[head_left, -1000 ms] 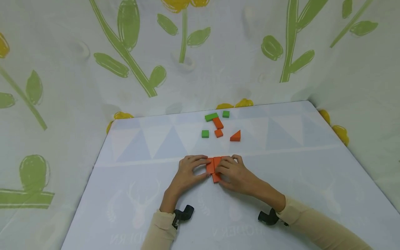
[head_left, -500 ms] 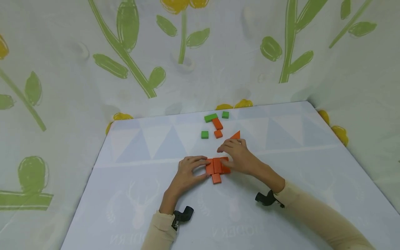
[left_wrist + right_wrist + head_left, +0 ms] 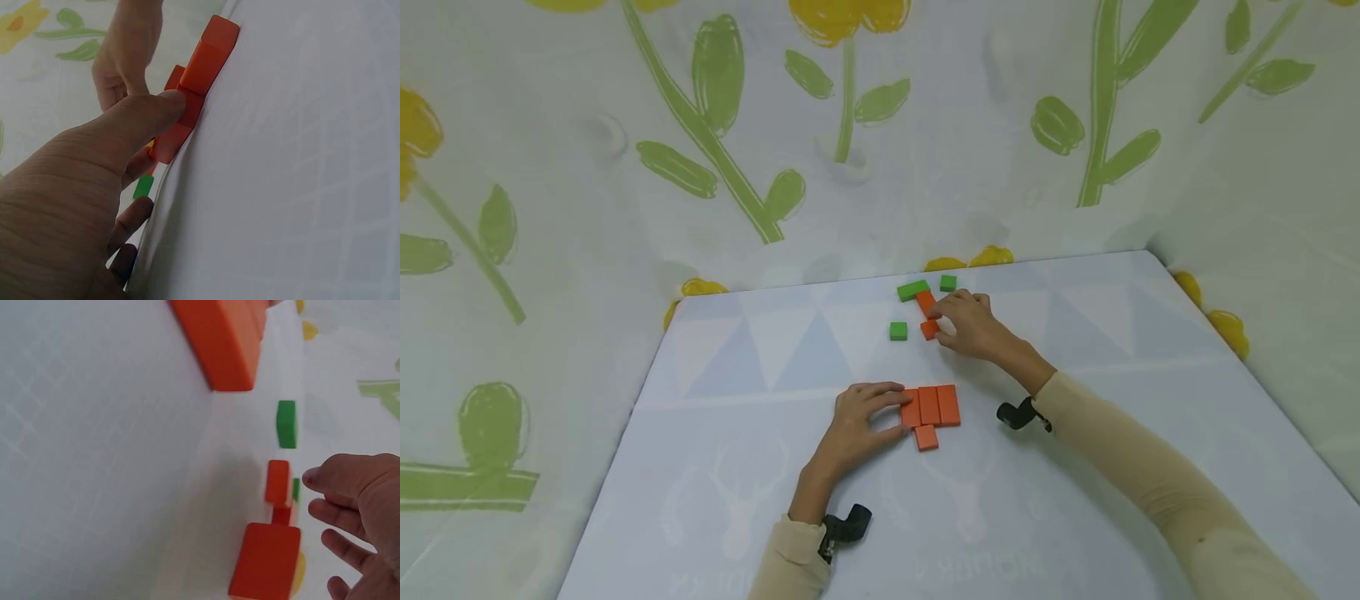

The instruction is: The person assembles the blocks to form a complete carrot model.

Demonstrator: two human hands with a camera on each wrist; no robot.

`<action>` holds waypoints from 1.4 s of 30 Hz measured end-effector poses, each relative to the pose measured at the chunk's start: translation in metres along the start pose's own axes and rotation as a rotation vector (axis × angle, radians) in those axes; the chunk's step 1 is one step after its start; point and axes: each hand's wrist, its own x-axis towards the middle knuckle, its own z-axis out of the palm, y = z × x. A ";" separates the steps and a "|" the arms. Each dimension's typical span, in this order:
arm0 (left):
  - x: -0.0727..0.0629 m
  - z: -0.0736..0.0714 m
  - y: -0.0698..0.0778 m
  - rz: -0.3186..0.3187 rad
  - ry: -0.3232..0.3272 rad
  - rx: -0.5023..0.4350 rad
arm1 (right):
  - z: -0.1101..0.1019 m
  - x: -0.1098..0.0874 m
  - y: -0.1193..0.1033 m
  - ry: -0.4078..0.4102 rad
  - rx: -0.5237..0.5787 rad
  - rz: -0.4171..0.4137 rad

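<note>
In the head view, three upright orange rectangular blocks [image 3: 929,406] lie side by side, with an orange square block [image 3: 927,438] against their lower side. My left hand [image 3: 854,425] holds the leftmost block [image 3: 910,412] between thumb and finger at its two ends; the left wrist view shows the thumb pressed on orange wood. Farther back, my right hand [image 3: 973,327] hovers with thumb and fingers apart, beside a small orange block [image 3: 928,330] and an orange rectangular block [image 3: 926,303]. The right wrist view shows nothing between those fingers. The orange triangle is hidden behind this hand in the head view.
A green rectangular block [image 3: 913,290] touches the far orange one. One green square block [image 3: 948,283] lies at the back, another [image 3: 898,332] left of the small orange block. The white table [image 3: 715,467] meets a flower-patterned cloth [image 3: 940,183] behind.
My right hand has left the row of orange blocks and moved away to the back blocks, covering the triangle. The left hand stays at the row. The head view has tilted slightly.
</note>
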 end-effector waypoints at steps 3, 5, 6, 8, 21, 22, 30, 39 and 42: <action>-0.001 0.002 -0.001 0.021 0.015 -0.008 | 0.006 0.006 0.005 -0.035 -0.016 0.018; -0.001 0.003 -0.001 0.024 0.015 -0.005 | 0.010 0.009 0.007 -0.049 -0.027 0.024; -0.001 0.003 -0.001 0.025 0.015 -0.003 | 0.012 0.010 0.008 -0.052 -0.033 0.027; -0.001 0.003 -0.002 0.027 0.013 0.002 | 0.014 0.011 0.008 -0.054 -0.052 0.025; 0.001 0.002 0.000 0.016 -0.005 0.021 | 0.012 0.001 0.005 -0.015 -0.069 -0.019; 0.001 0.002 0.001 0.012 -0.008 0.022 | 0.011 -0.001 0.004 -0.008 -0.058 -0.025; 0.001 0.001 -0.002 0.013 0.025 0.014 | -0.005 -0.029 -0.010 0.045 -0.010 -0.101; 0.001 0.004 -0.004 -0.015 0.014 0.011 | -0.010 -0.076 -0.028 0.161 0.014 -0.297; 0.001 0.004 -0.004 -0.029 0.015 0.007 | -0.008 -0.088 -0.031 0.175 0.021 -0.334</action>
